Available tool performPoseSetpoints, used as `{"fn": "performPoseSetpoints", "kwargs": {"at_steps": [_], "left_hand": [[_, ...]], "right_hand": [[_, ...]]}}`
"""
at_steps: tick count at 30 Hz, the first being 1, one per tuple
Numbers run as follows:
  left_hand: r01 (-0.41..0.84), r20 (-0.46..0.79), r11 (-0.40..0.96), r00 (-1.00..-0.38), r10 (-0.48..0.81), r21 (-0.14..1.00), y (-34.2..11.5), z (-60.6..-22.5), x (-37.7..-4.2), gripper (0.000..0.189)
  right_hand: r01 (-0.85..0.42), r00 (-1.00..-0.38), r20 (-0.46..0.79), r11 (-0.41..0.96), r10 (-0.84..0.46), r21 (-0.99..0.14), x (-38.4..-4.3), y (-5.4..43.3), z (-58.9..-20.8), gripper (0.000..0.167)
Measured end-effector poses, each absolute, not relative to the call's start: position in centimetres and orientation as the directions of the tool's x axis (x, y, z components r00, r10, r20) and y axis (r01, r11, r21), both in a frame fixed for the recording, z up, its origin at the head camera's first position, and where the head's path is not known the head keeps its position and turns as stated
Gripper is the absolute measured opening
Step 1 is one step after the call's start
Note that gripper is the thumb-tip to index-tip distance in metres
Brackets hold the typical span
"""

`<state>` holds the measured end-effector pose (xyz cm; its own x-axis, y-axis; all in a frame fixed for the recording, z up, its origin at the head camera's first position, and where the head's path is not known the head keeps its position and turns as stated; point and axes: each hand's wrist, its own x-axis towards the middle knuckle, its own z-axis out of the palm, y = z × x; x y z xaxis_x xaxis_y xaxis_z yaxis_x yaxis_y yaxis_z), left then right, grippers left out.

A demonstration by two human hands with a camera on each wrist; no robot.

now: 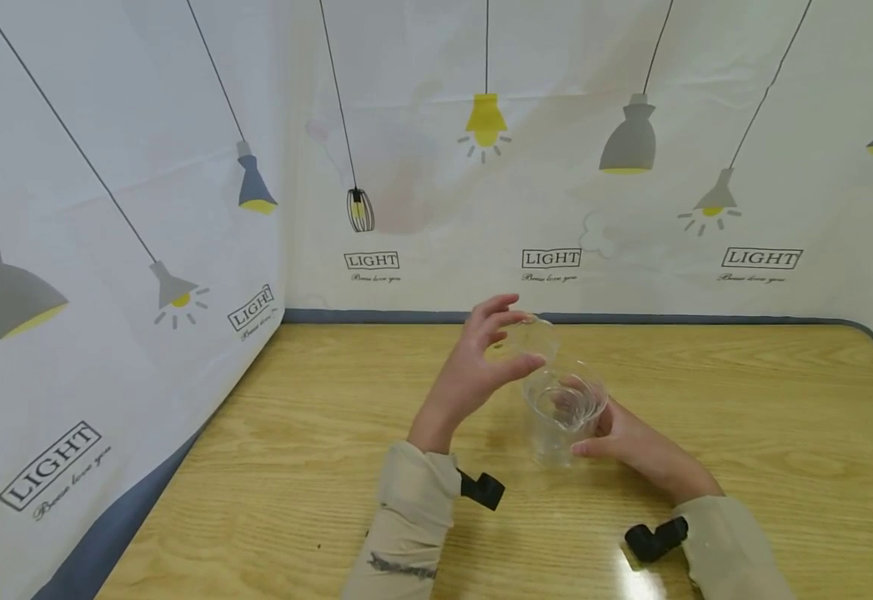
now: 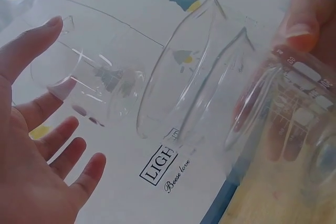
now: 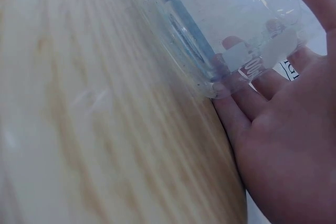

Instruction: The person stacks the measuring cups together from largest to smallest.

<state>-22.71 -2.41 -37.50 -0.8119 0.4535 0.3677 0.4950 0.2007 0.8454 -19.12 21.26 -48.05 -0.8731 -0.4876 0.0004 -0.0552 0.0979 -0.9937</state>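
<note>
My left hand [image 1: 474, 367] pinches one end of a small clear glass beaker [image 1: 537, 340] between thumb and forefinger, its other fingers spread. In the left wrist view, the small beaker [image 2: 100, 85] lies tilted, its far end facing larger spouted rims [image 2: 178, 72]. Those rims belong to clear beakers set one inside another. My right hand [image 1: 624, 437] grips the outermost beaker [image 1: 549, 446] from the right side, low over the table. White printed markings show on the outer beaker's wall [image 2: 304, 95]. Seen from the right wrist, the fingers [image 3: 257, 95] wrap behind its base end.
The wooden table [image 1: 256, 458] spreads around both hands. A white cloth printed with lamps [image 1: 436, 208] stands along its back and left edges. Black wrist mounts [image 1: 484, 490] sit at both sleeves.
</note>
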Motion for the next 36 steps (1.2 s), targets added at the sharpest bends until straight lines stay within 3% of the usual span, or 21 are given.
{"fn": "performPoseSetpoints", "kwargs": {"at_steps": [9,27,36], "left_hand": [[0.537,0.381,0.175,-0.758,0.529,0.825,-1.9,-37.4,-22.2,0.044],[0.51,0.309,0.234,-0.762,0.569,0.828,-1.5,-36.2,-20.7,0.043],[0.544,0.323,0.252,-0.746,0.582,0.801,-1.1,-38.8,-22.5,0.048]], "right_hand": [[-0.079,-0.859,0.033,0.069,-0.511,-0.994,-19.0,21.3,-48.1,0.077],[-0.041,-0.887,-0.032,0.146,-0.461,-0.988,-18.7,21.3,-47.9,0.077],[-0.054,-0.893,-0.02,0.151,-0.45,-0.987,-18.8,21.3,-47.9,0.082]]}}
